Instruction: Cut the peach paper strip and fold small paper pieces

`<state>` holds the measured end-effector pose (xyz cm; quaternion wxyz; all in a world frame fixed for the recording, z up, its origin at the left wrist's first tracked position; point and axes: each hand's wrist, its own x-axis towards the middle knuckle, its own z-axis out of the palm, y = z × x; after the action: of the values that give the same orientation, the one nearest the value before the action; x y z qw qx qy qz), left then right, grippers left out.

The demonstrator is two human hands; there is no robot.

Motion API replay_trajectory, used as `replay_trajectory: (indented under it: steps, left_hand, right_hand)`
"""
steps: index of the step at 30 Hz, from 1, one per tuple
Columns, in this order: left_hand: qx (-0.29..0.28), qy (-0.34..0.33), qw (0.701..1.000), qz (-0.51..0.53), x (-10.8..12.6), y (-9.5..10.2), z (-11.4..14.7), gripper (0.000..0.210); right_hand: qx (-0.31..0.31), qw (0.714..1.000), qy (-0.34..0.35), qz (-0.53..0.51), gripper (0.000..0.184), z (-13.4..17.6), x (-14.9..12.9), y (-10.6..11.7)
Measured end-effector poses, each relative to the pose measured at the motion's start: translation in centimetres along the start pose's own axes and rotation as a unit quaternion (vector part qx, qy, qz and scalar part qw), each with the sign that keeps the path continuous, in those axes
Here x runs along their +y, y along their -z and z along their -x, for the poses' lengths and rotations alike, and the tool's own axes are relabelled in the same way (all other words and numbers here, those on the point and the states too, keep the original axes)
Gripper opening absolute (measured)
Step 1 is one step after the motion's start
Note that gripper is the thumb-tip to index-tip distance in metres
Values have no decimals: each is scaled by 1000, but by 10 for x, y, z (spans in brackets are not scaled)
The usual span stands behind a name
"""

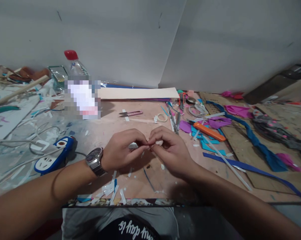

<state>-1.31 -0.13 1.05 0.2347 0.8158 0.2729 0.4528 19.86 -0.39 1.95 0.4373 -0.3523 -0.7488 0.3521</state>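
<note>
From the wearer's head, at fairly close range, the bench (145, 105) is viewed forward and down. The grip — where left hand (121, 146) and right hand (173, 151) meet — is set just below centre, wall (115, 40) taken in beyond, printed clothing (137, 230) on the near side.

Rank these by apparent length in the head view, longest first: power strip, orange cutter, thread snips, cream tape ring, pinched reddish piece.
1. Power strip
2. Orange cutter
3. Thread snips
4. Cream tape ring
Pinched reddish piece: too hidden to rank.
</note>
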Motion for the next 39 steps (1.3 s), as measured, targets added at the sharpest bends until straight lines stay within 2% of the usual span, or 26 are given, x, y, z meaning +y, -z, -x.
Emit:
replay_trajectory:
  steps: [5, 8, 11, 15, 18, 22, 27, 30, 34, 39]
  left_hand:
    - [-20, -18, 1000, 16, -1, 2, -3, 12]
    - [-30, -20, 999, 7, -4, 2, -3, 8]
    - [-43, -31, 999, -1, -3, 2, -2, 6]
    - [-19, 8, 1000, 4, 1, 0, 0, 5]
    - [-5, 35, 999, -9, 3, -1, 1, 6]
    - [-12, 25, 999, -37, 3, -1, 0, 5]
    - [-3, 39, 999, -32, 4, -1, -1, 6]
    - [-7, 95, 995, 19, 6, -3, -1, 5]
    - [6, 190, 975, 116, 7, -6, -2, 14]
    - [11, 229, 958, 173, 7, -7, -4, 11]
  right_hand:
    - [6, 994, -90, -66, 5, 0, -1, -1]
    - [24, 983, -138, -119, 21, 1, 1, -3]
    - [25, 976, -150, -154, 33, 1, 3, -4]
    - [13, 983, -136, -124, 28, 1, 2, -4]
    - [5, 993, -98, -66, 23, 2, 0, -4]
    - [-11, 999, -40, -12, 20, 4, -1, -2]
    - [-9, 997, -2, 70, 19, 4, 0, -1]
    - [-3, 996, 10, 93, 18, 3, 0, 0]
    - [1, 995, 9, 98, 19, 4, 0, -1]
    - [-9, 996, 9, 89, 21, 3, 2, 0]
